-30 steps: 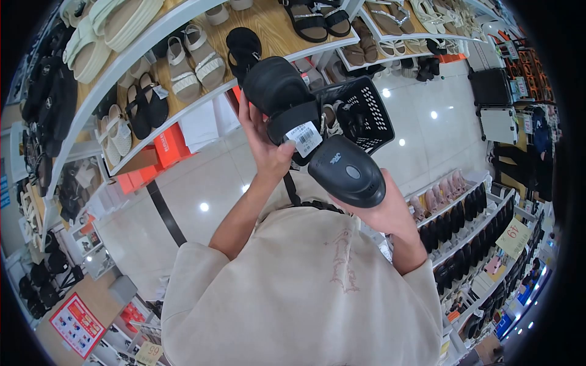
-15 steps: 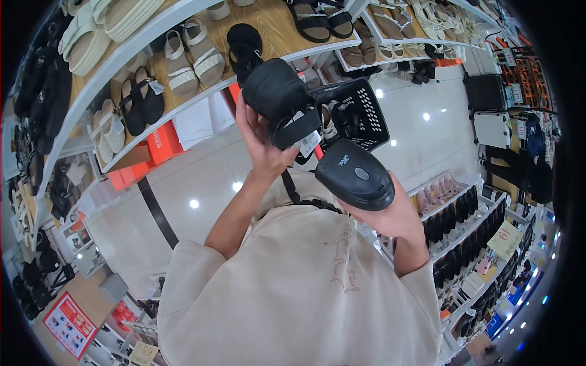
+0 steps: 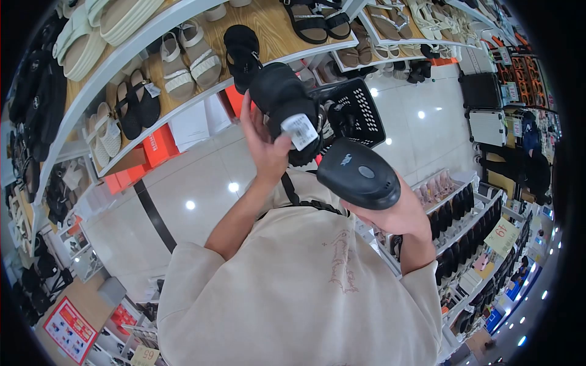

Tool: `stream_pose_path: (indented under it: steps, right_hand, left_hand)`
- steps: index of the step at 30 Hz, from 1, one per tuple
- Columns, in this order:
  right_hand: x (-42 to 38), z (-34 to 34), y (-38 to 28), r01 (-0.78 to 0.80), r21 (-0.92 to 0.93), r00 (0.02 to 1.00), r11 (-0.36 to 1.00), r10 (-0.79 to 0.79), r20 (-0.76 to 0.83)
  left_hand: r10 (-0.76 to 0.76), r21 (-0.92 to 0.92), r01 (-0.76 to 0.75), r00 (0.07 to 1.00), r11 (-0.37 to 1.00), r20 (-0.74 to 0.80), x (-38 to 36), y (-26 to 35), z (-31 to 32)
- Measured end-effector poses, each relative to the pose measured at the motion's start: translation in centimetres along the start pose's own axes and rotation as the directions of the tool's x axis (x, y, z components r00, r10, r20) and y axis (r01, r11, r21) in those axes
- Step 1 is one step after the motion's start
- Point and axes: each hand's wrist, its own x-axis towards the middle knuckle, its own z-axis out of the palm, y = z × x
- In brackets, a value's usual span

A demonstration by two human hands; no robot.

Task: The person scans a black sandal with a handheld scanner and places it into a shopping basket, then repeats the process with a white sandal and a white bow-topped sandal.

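My left hand [image 3: 266, 151] is closed around a black sandal [image 3: 278, 88], held up in front of my chest. A white barcode tag [image 3: 300, 130] hangs on the sandal, its face turned up toward me, with my thumb at its edge. In my right hand [image 3: 397, 212] is a black handheld barcode scanner [image 3: 359, 174], whose front end is close to the sandal and tag. Another black sandal [image 3: 242, 53] stands on the shelf just beyond my left hand. The fingers under the scanner are mostly hidden.
A wooden-topped display shelf [image 3: 265, 21] with several sandals runs across the front and left. Beyond the scanner, a black plastic basket [image 3: 368, 113] holds dark footwear. Shoe racks [image 3: 467, 238] stand at right, with suitcases [image 3: 486, 127] and a person in dark clothes [image 3: 531, 174] farther off.
The sandal has been turned in my left hand, so its white tag now faces me more fully. The scanner has shifted slightly right.
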Motion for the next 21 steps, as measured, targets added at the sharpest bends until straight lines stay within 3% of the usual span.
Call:
stream_pose_path:
  steps: [2,3,5,7,9,10,14,16,21]
  right_hand:
    - [0.3,0.6,1.4,0.098,0.102,0.981,0.99,-0.079,-0.175]
    - [0.7,0.6,1.9,0.096,0.1,0.982,0.99,-0.077,-0.174]
    - [2.1,0.7,3.4,0.073,0.1,0.948,0.992,-0.038,-0.317]
    - [3.5,1.2,7.0,0.067,0.119,0.922,0.991,-0.016,-0.387]
    - [3.8,1.9,9.6,0.111,0.289,0.894,0.951,0.032,-0.447]
    - [3.9,2.4,10.0,0.211,0.375,0.888,0.903,-0.017,-0.459]
    - [4.0,3.3,9.8,0.24,0.382,0.873,0.893,-0.026,-0.486]
    - [4.4,3.6,10.4,0.258,-0.045,0.766,0.965,-0.233,-0.599]
    - [4.6,3.5,11.3,0.307,0.102,0.777,0.946,-0.187,-0.601]
  left_hand:
    - [-0.137,0.025,0.14,0.984,0.99,-0.113,0.2,0.7,0.4]
    - [-0.138,0.023,0.141,0.984,0.99,-0.114,0.2,0.7,0.3]
    - [-0.509,-0.295,0.462,0.855,0.837,-0.105,0.3,0.8,0.0]
    - [-0.554,-0.35,0.488,0.825,0.8,-0.115,1.1,2.2,0.5]
    - [-0.698,-0.42,0.63,0.716,0.653,-0.01,1.6,3.8,1.0]
    - [-0.702,-0.41,0.64,0.712,0.65,0.0,1.8,4.3,1.2]
    - [-0.682,-0.412,0.606,0.73,0.681,-0.053,2.2,4.6,2.6]
    - [-0.703,-0.416,0.63,0.711,0.655,-0.03,2.4,5.1,2.8]
    - [-0.747,-0.393,0.692,0.664,0.605,0.019,2.5,5.2,3.3]
